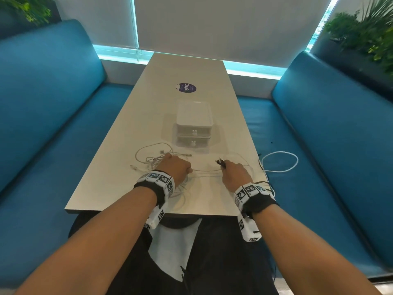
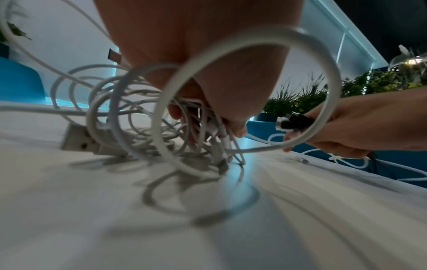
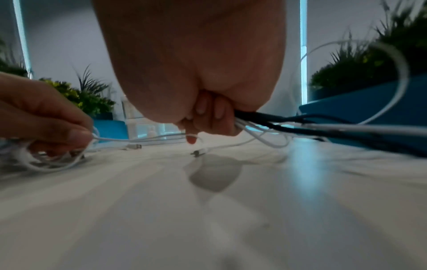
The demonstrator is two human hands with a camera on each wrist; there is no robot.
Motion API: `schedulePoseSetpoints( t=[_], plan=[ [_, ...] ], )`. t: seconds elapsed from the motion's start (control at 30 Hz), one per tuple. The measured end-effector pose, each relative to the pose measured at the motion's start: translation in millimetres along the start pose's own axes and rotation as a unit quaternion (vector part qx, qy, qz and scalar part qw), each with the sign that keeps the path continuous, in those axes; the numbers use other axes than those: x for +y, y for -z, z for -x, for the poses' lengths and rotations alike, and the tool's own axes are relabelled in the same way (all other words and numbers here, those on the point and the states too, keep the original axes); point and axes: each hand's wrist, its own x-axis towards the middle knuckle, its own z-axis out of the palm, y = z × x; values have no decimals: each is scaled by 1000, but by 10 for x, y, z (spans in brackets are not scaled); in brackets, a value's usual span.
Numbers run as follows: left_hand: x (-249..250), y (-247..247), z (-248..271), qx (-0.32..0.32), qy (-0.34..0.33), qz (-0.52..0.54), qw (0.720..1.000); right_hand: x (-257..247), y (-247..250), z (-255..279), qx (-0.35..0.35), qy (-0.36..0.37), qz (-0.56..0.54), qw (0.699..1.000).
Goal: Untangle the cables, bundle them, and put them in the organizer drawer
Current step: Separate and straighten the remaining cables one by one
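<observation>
left hand: the left hand point(image 1: 174, 167) sat low over the white cable tangle point(image 1: 153, 159) at the near left of the counter point(image 1: 119, 133), fingers point(image 2: 233, 126) curled tight round a bunch of white strands.
right hand: the right hand point(image 1: 235, 172) hovered just to the right, fingers point(image 3: 208, 111) pinching the black cables point(image 3: 289, 118) with white ones, dark plugs point(image 1: 220, 162) poking out ahead.
between them: white strands ran hand to hand.
off the edge: a white loop point(image 1: 278, 161) hung over the blue bench point(image 1: 319, 167).
organizer drawer: the organizer drawer point(image 1: 193, 128) stood just beyond, both drawers closed.
</observation>
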Motion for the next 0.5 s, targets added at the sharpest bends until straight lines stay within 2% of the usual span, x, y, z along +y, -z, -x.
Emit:
schedulePoseSetpoints(
  t=[0.1,0.23,0.37,0.5],
  plan=[
    [62,3,-41,-5,7,-5,1000,-143,-32,17,5,28,-53,998],
    [175,-19,-59,25,12,5,1000,-366,-128,71,-57,109,-94,988],
    [157,-66,-31,65,2,17,998,-368,-166,45,-49,107,-115,986],
    [65,-114,19,73,-9,-2,997,-280,-128,47,-72,127,-88,985]
  ],
)
